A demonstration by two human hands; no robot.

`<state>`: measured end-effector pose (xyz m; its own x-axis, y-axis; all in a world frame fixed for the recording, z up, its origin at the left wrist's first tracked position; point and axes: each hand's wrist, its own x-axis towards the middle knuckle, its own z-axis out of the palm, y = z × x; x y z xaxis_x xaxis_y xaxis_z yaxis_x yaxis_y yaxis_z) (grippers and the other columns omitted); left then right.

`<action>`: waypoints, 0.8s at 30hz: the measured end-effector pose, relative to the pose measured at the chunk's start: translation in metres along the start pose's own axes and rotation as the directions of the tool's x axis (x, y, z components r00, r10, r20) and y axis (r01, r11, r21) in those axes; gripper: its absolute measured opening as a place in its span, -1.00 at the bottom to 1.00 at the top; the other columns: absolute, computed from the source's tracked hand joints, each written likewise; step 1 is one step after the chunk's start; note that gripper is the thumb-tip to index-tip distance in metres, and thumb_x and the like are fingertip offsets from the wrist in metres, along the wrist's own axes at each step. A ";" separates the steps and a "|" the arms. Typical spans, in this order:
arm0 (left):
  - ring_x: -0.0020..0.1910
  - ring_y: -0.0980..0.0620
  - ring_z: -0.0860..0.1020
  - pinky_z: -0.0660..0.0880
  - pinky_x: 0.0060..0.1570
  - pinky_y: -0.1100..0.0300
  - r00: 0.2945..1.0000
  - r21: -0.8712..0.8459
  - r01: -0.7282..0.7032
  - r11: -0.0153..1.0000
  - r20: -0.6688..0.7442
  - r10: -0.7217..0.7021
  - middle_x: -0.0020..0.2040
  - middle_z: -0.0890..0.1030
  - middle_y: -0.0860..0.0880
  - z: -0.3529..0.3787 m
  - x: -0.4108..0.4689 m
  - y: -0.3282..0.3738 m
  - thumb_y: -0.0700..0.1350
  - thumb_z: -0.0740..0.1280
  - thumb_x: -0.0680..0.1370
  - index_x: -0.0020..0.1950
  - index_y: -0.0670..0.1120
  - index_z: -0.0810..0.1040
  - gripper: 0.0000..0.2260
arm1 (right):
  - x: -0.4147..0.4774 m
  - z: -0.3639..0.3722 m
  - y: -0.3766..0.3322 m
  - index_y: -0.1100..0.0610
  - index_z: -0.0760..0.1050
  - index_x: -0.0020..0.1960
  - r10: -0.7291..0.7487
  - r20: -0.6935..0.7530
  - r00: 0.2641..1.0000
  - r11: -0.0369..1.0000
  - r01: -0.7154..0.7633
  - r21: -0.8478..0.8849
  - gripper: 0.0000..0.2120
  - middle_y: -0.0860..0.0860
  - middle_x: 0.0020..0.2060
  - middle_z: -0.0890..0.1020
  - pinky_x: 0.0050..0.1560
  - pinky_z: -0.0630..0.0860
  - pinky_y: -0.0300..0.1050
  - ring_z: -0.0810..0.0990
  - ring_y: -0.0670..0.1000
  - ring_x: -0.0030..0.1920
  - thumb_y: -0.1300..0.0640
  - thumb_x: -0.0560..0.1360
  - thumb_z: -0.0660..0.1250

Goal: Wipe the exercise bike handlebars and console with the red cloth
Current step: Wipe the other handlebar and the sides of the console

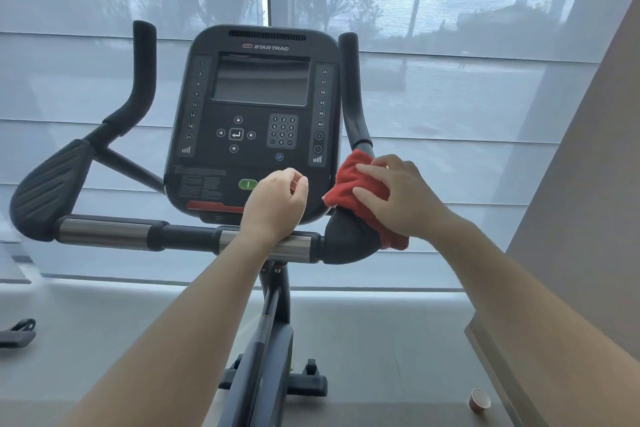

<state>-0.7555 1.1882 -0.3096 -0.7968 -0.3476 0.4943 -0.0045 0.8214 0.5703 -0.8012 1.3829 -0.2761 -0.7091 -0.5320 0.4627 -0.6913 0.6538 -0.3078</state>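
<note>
The right hand (398,198) lies flat, fingers spread, pressing the red cloth (360,191) against the right elbow pad of the handlebars (349,239). The cloth is bunched under the palm and fingers: its upper end wraps the base of the right upright grip (350,87), which rises just above the fingertips, and its lower end hangs past the heel of the hand over the pad's outer edge. A ring shows on one finger.

The left hand (277,204) sits just to the left of the right hand, apart from the cloth. It is loosely curled, fingers bent inward with nothing in them, and its wrist rests on the chrome section of the horizontal bar (104,230). Directly behind its knuckles is the lower part of the console (256,114), whose green button (247,184) lies just left of the thumb side. The console's dark screen and keypad stand above both hands.

Far to the left of the left hand, the other elbow pad (48,184) and the left upright grip (143,69) are bare. Below the forearms the bike's frame (266,340) runs down to the floor. Low and to the right of the right forearm, a small cup (479,400) lies on its side on the floor.
</note>
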 end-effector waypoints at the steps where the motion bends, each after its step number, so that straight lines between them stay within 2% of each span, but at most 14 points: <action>1: -0.10 0.00 0.54 0.42 -0.10 0.14 1.000 -0.002 -0.002 1.000 -0.002 0.002 -0.04 0.61 -0.01 0.000 0.000 0.000 -0.03 0.12 0.58 -0.01 -0.07 0.55 -0.76 | 0.003 -0.007 0.003 -0.02 0.35 0.38 -0.047 0.051 0.998 0.998 0.045 0.043 -0.56 -0.07 0.33 0.35 0.38 0.10 -0.15 0.24 0.00 0.36 -0.01 0.52 0.26; 3: -0.10 0.00 0.54 0.42 -0.10 0.14 1.000 -0.005 -0.005 1.000 -0.003 0.005 -0.05 0.61 0.00 0.000 0.000 -0.001 -0.03 0.12 0.58 -0.02 -0.07 0.55 -0.77 | 0.008 -0.013 0.010 -0.02 0.32 0.41 -0.131 0.176 0.976 0.984 0.106 0.144 -0.52 -0.13 0.43 0.25 0.41 0.01 -0.23 0.14 -0.12 0.44 0.08 0.51 0.29; 5: -0.11 0.01 0.53 0.40 -0.12 0.16 1.000 -0.004 -0.004 1.000 0.000 0.004 -0.06 0.61 -0.01 0.000 0.001 -0.001 -0.03 0.13 0.58 -0.02 -0.07 0.55 -0.77 | 0.007 -0.007 0.015 -0.03 0.31 0.41 -0.151 0.245 0.958 0.976 0.105 0.193 -0.50 -0.14 0.47 0.19 0.44 0.00 -0.21 0.08 -0.16 0.47 0.12 0.50 0.30; 10: -0.11 0.01 0.54 0.42 -0.11 0.15 1.000 -0.005 0.000 1.000 0.011 0.000 -0.06 0.61 0.00 0.000 0.001 0.000 -0.03 0.14 0.58 -0.01 -0.07 0.54 -0.78 | -0.008 0.006 0.014 0.00 0.39 0.35 -0.179 0.084 0.980 0.971 0.163 0.175 -0.58 -0.10 0.37 0.37 0.38 0.12 -0.25 0.27 -0.11 0.39 0.11 0.50 0.31; 14: -0.12 0.02 0.52 0.38 -0.13 0.17 1.000 0.006 0.003 1.000 0.023 -0.004 -0.06 0.61 0.01 0.001 0.003 -0.001 -0.01 0.13 0.58 0.00 -0.06 0.54 -0.78 | -0.026 0.013 0.007 -0.01 0.42 0.31 -0.227 0.047 0.973 0.965 0.219 0.144 -0.63 -0.15 0.29 0.43 0.29 0.17 -0.32 0.33 -0.17 0.28 0.06 0.50 0.31; 19: -0.10 0.01 0.51 0.38 -0.13 0.16 0.999 0.014 0.017 1.000 0.028 -0.018 -0.07 0.61 0.01 0.000 0.001 0.001 -0.02 0.12 0.58 0.00 -0.06 0.54 -0.77 | 0.004 0.015 0.008 0.03 0.43 0.30 -0.139 0.031 0.990 0.989 0.138 0.045 -0.64 -0.08 0.34 0.43 0.35 0.26 -0.10 0.36 -0.03 0.34 0.03 0.52 0.26; 22: -0.09 0.00 0.54 0.45 -0.09 0.11 1.000 -0.021 0.020 1.000 0.001 -0.020 -0.08 0.62 0.01 -0.002 -0.002 0.002 -0.03 0.12 0.58 -0.01 -0.06 0.54 -0.77 | 0.020 0.018 0.008 0.06 0.45 0.28 -0.082 -0.009 0.997 0.996 0.083 0.044 -0.67 -0.05 0.30 0.47 0.32 0.28 -0.12 0.39 0.01 0.31 0.07 0.52 0.25; 24: -0.10 -0.01 0.54 0.46 -0.08 0.10 0.999 -0.049 0.026 0.998 -0.017 -0.027 -0.10 0.63 0.01 -0.004 -0.004 0.002 -0.04 0.12 0.58 -0.02 -0.06 0.54 -0.78 | 0.028 0.017 0.006 0.06 0.51 0.19 -0.053 -0.068 0.996 0.992 0.060 0.112 -0.74 -0.03 0.20 0.53 0.24 0.32 -0.14 0.46 0.03 0.22 0.13 0.51 0.26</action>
<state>-0.7503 1.1892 -0.3076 -0.7861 -0.3774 0.4895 0.0042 0.7886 0.6148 -0.8273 1.3630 -0.2791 -0.6607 -0.5281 0.5334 -0.7438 0.5563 -0.3706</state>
